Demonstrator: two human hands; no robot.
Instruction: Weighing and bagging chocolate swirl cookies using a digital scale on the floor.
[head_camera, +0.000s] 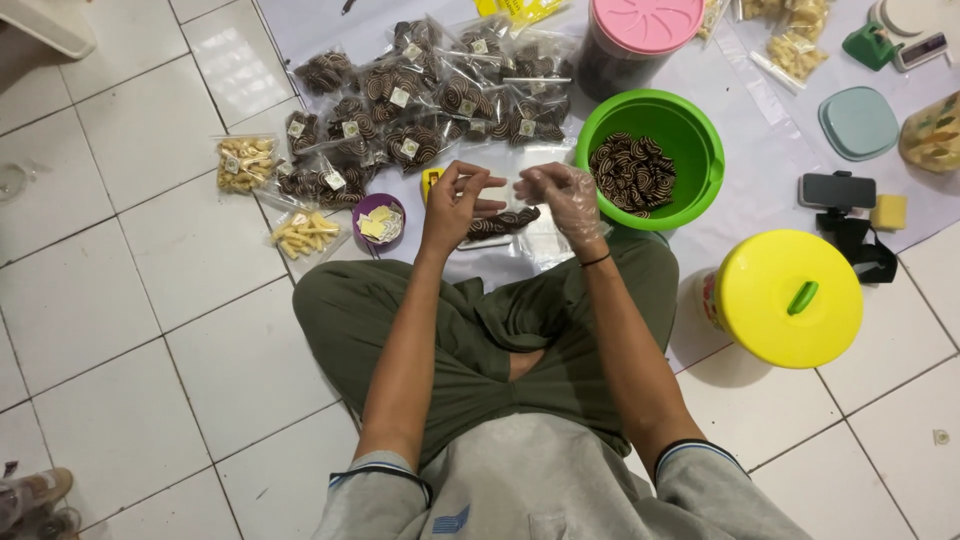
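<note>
Near the green bowl (700, 175), both hands are pinching a clear bag (505, 190): left hand (455, 205) bare, right hand (560, 200) gloved, over packed cookies (500, 222).

A home floor doubles as a snack-packing spot: white floor tiles (120, 300), a plastic sheet (760, 110) spread with bagged striped cookies (420, 110), a green bowl (690, 190) and lidded tubs (790, 300).

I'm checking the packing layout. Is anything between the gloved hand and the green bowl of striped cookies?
Nothing visible. The right hand in its clear glove is just left of the green bowl, with only bare plastic sheet between them. The left hand and the clear bag both hands hold lie on its far side.
</note>
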